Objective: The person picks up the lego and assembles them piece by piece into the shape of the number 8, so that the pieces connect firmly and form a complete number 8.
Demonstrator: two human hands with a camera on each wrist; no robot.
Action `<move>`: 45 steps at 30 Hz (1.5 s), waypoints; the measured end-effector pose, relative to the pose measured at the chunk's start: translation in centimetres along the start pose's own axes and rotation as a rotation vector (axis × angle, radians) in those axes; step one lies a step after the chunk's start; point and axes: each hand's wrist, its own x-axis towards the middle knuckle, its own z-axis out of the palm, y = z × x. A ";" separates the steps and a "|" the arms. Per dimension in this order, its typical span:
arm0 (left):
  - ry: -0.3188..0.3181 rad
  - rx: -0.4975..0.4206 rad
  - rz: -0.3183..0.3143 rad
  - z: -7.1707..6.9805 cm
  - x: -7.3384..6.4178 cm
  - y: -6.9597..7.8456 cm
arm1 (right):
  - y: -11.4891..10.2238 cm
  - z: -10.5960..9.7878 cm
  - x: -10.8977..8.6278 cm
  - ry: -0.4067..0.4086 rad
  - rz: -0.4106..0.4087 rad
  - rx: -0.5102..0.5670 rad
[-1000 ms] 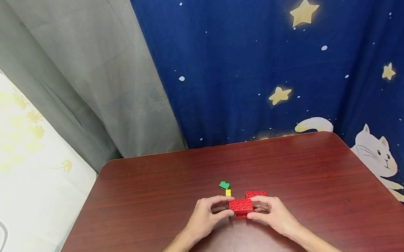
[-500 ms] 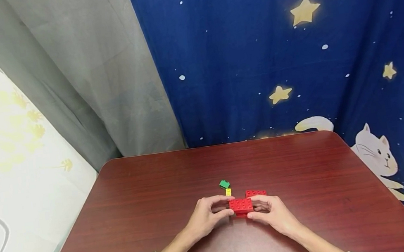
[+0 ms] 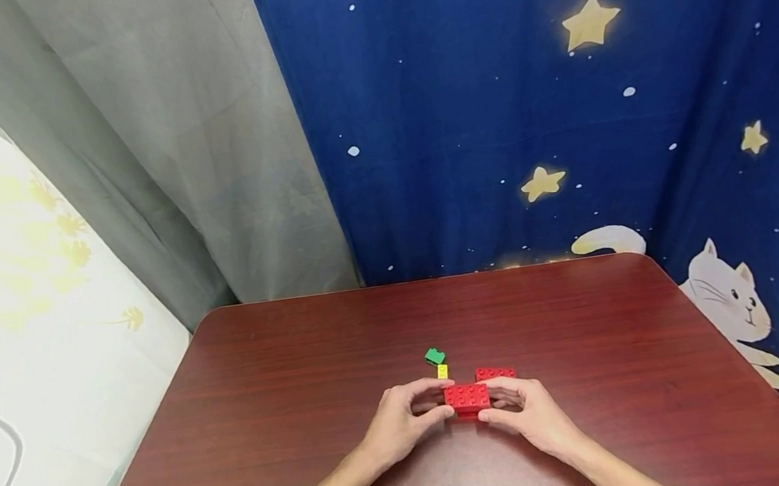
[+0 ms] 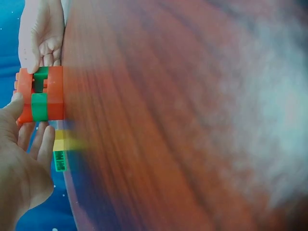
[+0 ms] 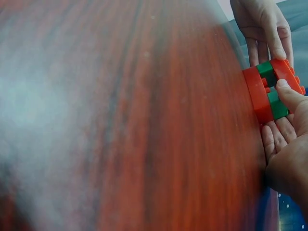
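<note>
Both hands grip a small brick stack, my left hand (image 3: 397, 425) from the left and my right hand (image 3: 535, 416) from the right. On top is a red brick (image 3: 466, 396) with two rows of studs. In the left wrist view, two green bricks (image 4: 40, 107) stand under it, one at each end, with a gap between them. A lower red brick (image 4: 56, 94) forms the base on the table. My right thumb (image 5: 288, 94) presses the side of the top brick, and the left thumb (image 4: 16, 103) touches its other end.
Another red brick (image 3: 496, 373) lies just behind the stack, near the right fingers. A yellow brick (image 3: 442, 371) and a green brick (image 3: 434, 356) lie behind the left fingertips. The brown table (image 3: 286, 351) reaches back to grey and blue curtains (image 3: 446, 108).
</note>
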 end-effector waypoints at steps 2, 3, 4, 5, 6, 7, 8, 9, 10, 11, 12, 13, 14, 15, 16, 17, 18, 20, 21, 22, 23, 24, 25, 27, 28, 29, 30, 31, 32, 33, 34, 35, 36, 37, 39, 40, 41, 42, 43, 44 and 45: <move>-0.014 0.035 0.006 -0.1 0.0 0.1 | 0.0 0.0 0.0 0.001 0.004 -0.004; -0.019 0.055 0.009 -0.1 0.0 0.2 | 0.1 0.0 0.0 0.000 0.004 -0.008; -0.021 0.075 0.014 -0.1 0.0 0.2 | 0.1 0.0 0.0 -0.002 0.002 -0.013; -0.020 0.096 0.015 -0.2 0.0 0.3 | 0.1 0.0 0.0 -0.005 -0.002 -0.017; -0.017 0.116 0.020 -0.2 0.0 0.3 | 0.2 0.1 0.0 -0.007 -0.003 -0.021; -0.012 0.135 0.023 -0.2 0.1 0.4 | 0.2 0.1 0.1 -0.008 -0.005 -0.026; -0.006 0.152 0.023 -0.1 0.1 0.4 | 0.2 0.1 0.1 -0.009 -0.006 -0.029; 0.002 0.166 0.026 -0.1 0.1 0.5 | 0.2 0.1 0.1 -0.010 -0.003 -0.032; 0.011 0.179 0.028 -0.1 0.1 0.5 | 0.2 0.1 0.1 -0.011 -0.005 -0.035; 0.017 0.188 0.029 0.0 0.1 0.5 | 0.2 0.1 0.1 -0.011 -0.004 -0.037; 0.022 0.195 0.032 0.0 0.1 0.5 | 0.2 0.1 0.1 -0.008 -0.001 -0.037; 0.026 0.200 0.032 0.0 0.1 0.5 | 0.1 0.1 0.1 -0.008 -0.001 -0.038; 0.030 0.204 0.032 0.1 0.1 0.5 | 0.1 0.1 0.1 -0.007 0.002 -0.039; 0.034 0.206 0.034 0.1 0.1 0.4 | 0.1 0.1 0.2 -0.006 0.004 -0.037; 0.036 0.209 0.038 0.1 0.1 0.4 | 0.1 0.0 0.2 -0.006 0.004 -0.035; 0.038 0.210 0.041 0.1 0.1 0.3 | 0.0 0.0 0.1 -0.006 0.007 -0.030; 0.041 0.213 0.042 0.2 0.1 0.3 | 0.0 0.0 0.1 -0.004 0.011 -0.028; 0.047 0.216 0.049 0.2 0.2 0.2 | -0.1 0.0 0.1 -0.005 0.017 -0.022; 0.050 0.217 0.052 0.2 0.2 0.2 | -0.1 0.0 0.1 -0.006 0.020 -0.019; 0.052 0.218 0.053 0.2 0.2 0.2 | -0.1 0.0 0.1 -0.006 0.022 -0.020; 0.053 0.219 0.055 0.2 0.2 0.1 | -0.1 0.0 0.1 -0.005 0.027 -0.019; 0.054 0.220 0.056 0.2 0.2 0.1 | -0.1 0.0 0.1 -0.005 0.030 -0.020; 0.054 0.218 0.056 0.2 0.2 0.1 | 0.0 0.0 0.1 -0.008 0.028 -0.014; 0.054 0.210 0.054 0.2 0.2 0.0 | 0.2 0.0 0.1 -0.012 0.011 0.005; 0.054 0.206 0.054 0.2 0.2 0.0 | 0.3 0.1 0.1 -0.015 0.001 0.018; 0.053 0.202 0.052 0.2 0.2 0.0 | 0.3 0.1 0.1 -0.016 -0.010 0.036; 0.053 0.200 0.050 0.2 0.1 0.0 | 0.3 0.1 0.1 -0.017 -0.022 0.052; 0.052 0.197 0.047 0.2 0.1 0.1 | 0.4 0.1 0.1 -0.014 -0.033 0.070; 0.050 0.197 0.045 0.2 0.1 0.1 | 0.3 0.1 0.0 -0.008 -0.043 0.084; 0.049 0.199 0.044 0.2 0.1 0.1 | 0.2 0.0 0.0 -0.002 -0.055 0.088; 0.046 0.201 0.042 0.3 0.1 0.1 | 0.1 0.0 0.0 0.007 -0.063 0.088; 0.044 0.201 0.042 0.3 0.0 0.2 | -0.1 0.0 0.0 0.017 -0.071 0.085; 0.042 0.202 0.041 0.3 0.0 0.2 | -0.2 0.0 0.0 0.028 -0.079 0.073; 0.041 0.203 0.042 0.3 0.0 0.2 | -0.3 -0.1 0.0 0.038 -0.090 0.058; 0.040 0.204 0.046 0.3 0.0 0.2 | -0.6 -0.1 0.0 0.053 -0.093 0.029; 0.040 0.204 0.048 0.2 0.0 0.2 | -0.7 -0.2 0.1 0.057 -0.086 0.017; 0.041 0.204 0.049 0.2 0.1 0.2 | -0.8 -0.2 0.1 0.059 -0.078 0.007; 0.041 0.205 0.049 0.2 0.1 0.2 | -0.8 -0.2 0.1 0.059 -0.071 0.000; 0.041 0.204 0.050 0.2 0.1 0.2 | -0.8 -0.2 0.1 0.057 -0.069 -0.005; 0.042 0.203 0.050 0.2 0.1 0.2 | -0.9 -0.3 0.2 0.054 -0.066 -0.006; 0.041 0.200 0.050 0.2 0.1 0.2 | -0.9 -0.3 0.2 0.049 -0.069 -0.010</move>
